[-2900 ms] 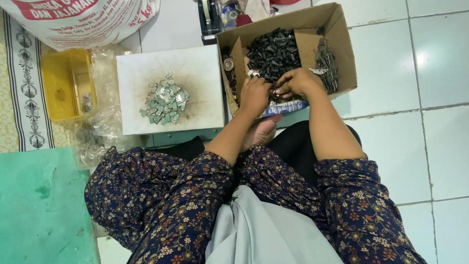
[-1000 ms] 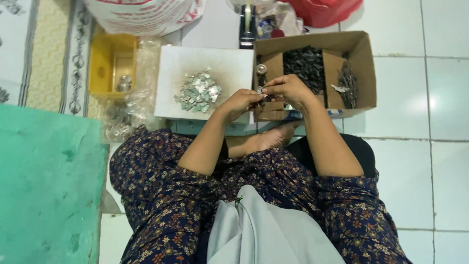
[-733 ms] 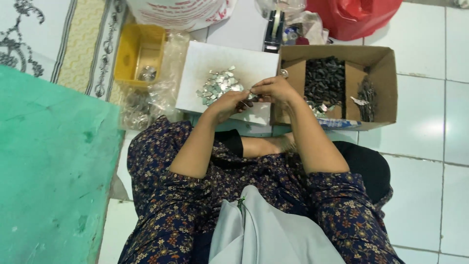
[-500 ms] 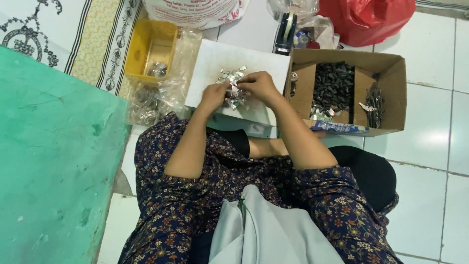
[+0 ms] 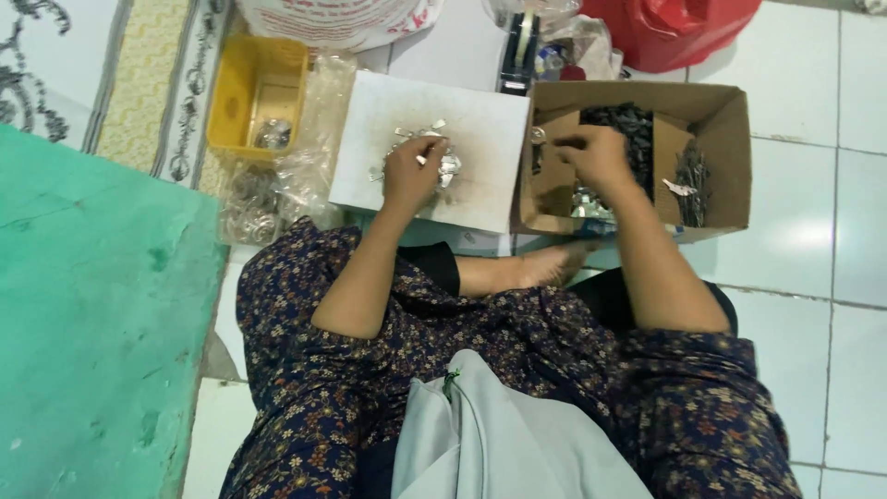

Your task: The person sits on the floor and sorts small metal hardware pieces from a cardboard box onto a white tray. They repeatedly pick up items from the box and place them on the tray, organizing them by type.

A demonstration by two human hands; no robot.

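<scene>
Board w/ metal bits left of box, tub further left

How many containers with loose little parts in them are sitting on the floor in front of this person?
2: a yellow plastic basket at upper left holding a few shiny pieces, and an open cardboard box at right, where the right hand reaches in. More may lie outside the view.
</scene>
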